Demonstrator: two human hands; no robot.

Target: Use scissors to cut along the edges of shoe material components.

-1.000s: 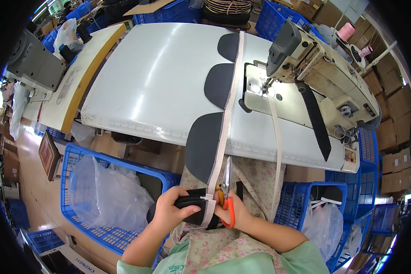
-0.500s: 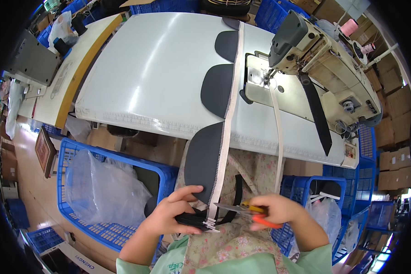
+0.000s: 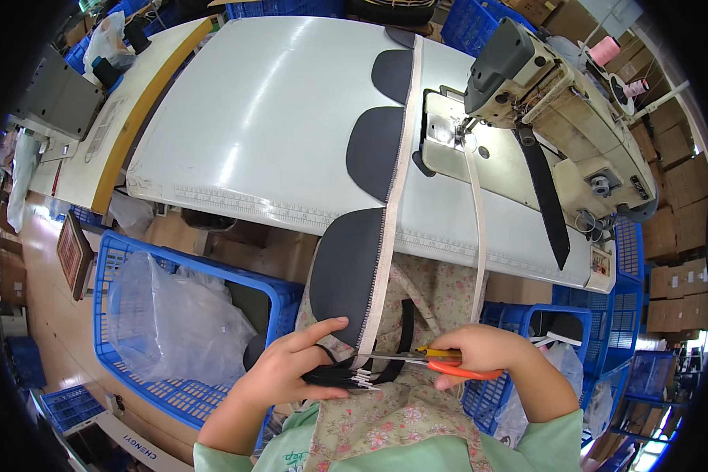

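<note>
A chain of dark half-round pieces [image 3: 346, 267] is joined along a pale tape [image 3: 386, 259] with a toothed edge, running from the table toward my lap. Closed around a bundle of black pieces [image 3: 334, 377] with white tape ends, my left hand [image 3: 287, 370] stays beside the chain's near end, index finger lying along the nearest half-round piece. In my right hand [image 3: 484, 351] are scissors [image 3: 455, 369] with orange and yellow handles. Their blades point left and lie at the near end of the tape; whether they are fully closed is hard to see.
A sewing machine [image 3: 558, 118] stands on the white table [image 3: 236, 118], a narrow pale strip [image 3: 477, 212] trailing from its needle area. Blue baskets [image 3: 189, 263] flank my lap, the left one holding clear plastic bags. A black strip [image 3: 544, 204] hangs beside the machine.
The scissors have moved slightly left and their blades now lie across the tape's near end, less spread than before. My left hand has stayed almost in place.
</note>
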